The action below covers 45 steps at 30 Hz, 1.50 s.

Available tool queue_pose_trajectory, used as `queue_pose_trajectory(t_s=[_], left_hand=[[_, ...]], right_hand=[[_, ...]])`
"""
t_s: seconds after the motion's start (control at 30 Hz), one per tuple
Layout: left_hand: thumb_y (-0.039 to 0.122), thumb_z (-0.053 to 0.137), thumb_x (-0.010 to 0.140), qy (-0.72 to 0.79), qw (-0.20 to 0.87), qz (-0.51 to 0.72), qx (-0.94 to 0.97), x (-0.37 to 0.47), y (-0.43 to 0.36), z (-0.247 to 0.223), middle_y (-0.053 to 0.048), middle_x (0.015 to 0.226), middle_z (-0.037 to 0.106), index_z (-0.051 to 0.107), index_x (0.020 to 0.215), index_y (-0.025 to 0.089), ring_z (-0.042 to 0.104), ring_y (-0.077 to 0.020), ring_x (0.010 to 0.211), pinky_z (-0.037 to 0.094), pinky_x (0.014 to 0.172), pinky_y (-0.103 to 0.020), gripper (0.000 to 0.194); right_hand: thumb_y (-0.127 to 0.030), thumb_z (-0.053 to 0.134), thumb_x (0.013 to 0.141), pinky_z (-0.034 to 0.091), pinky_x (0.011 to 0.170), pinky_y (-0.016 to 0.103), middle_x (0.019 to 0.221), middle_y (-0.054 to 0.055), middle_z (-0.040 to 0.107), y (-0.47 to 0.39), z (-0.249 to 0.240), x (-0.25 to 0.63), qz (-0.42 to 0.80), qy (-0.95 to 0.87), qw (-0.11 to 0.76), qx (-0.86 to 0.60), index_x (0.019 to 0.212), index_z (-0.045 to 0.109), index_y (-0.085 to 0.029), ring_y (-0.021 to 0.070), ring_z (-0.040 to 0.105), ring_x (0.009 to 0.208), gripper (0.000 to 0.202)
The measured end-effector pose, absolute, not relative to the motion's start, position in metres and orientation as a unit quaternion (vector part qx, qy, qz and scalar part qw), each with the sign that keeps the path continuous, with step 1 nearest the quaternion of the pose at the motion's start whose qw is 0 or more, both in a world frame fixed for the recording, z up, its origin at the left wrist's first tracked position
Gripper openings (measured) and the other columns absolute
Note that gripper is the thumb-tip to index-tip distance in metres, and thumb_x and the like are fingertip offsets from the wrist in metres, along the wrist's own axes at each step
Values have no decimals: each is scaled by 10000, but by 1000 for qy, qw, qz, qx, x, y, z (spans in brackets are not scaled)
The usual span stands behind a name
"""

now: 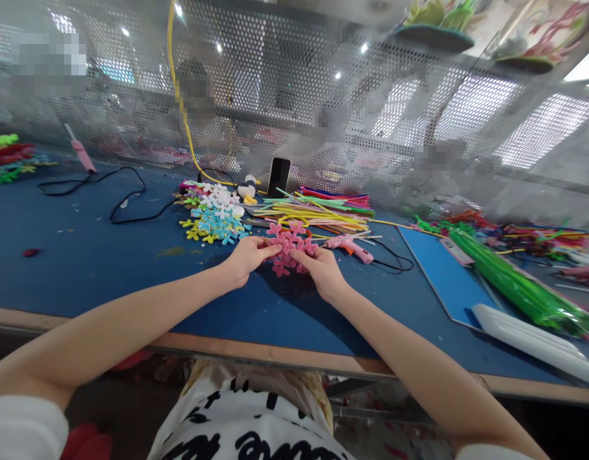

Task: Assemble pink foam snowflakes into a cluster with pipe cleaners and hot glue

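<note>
Between my two hands, just above the blue table (179,294), is a pink fuzzy snowflake shape (287,241) that looks made of pipe cleaners. My left hand (249,259) pinches its left side between thumb and fingers. On its lower right, my right hand (321,268) grips it the same way. Right of my right hand lies a pink glue gun (351,246) with a black cord. Behind the snowflake spreads a bundle of loose pipe cleaners (318,214), many of them yellow. A pile of blue, white and yellow fuzzy snowflakes (215,214) lies behind my left hand.
A dark-screened phone (279,176) stands against the perforated metal screen (294,96). At right lie a blue board (441,271), a bag of green pipe cleaners (510,281) and a white tray-like piece (534,342). Another pink-handled tool (82,155) with a cord lies far left.
</note>
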<state>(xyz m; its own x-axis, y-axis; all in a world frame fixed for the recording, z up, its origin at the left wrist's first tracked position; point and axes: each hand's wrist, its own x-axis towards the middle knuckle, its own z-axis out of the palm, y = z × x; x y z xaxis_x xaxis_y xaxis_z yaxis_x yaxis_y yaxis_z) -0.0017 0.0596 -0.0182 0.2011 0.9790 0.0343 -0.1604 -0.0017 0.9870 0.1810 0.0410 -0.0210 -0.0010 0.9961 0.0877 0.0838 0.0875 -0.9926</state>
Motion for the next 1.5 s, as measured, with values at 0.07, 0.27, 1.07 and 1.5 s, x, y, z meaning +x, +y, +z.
queue_pose_trajectory(t_s=[0.07,0.27,1.07,1.5], left_hand=[[412,885,575,399,573,494,518,-2,60,-19,-12,692,665,707,679,139,528,-127,667,397,704,-289,342],[456,871,593,390,562,505,526,-1,58,-17,1,705,655,707,709,150,520,-125,672,392,695,-281,366],[484,788,721,412,463,497,608,0,49,-13,19,627,606,715,757,156,497,-129,590,381,603,-272,338],[484,836,662,369,552,507,550,0,54,-17,-20,836,706,698,856,161,626,-162,782,479,738,-281,401]], right_hand=[[-536,873,572,465,613,315,625,14,667,39,-18,179,488,-517,506,-489,676,697,-180,164,587,603,411],[-553,866,568,419,570,302,609,-1,633,37,-15,176,511,-495,516,-477,670,673,-181,132,519,547,432],[-551,879,592,493,648,300,665,-11,675,37,-14,174,517,-486,540,-453,771,699,-202,148,589,620,432],[-499,830,705,533,794,342,854,25,759,36,-13,178,461,-555,520,-457,857,763,-195,203,668,794,346]])
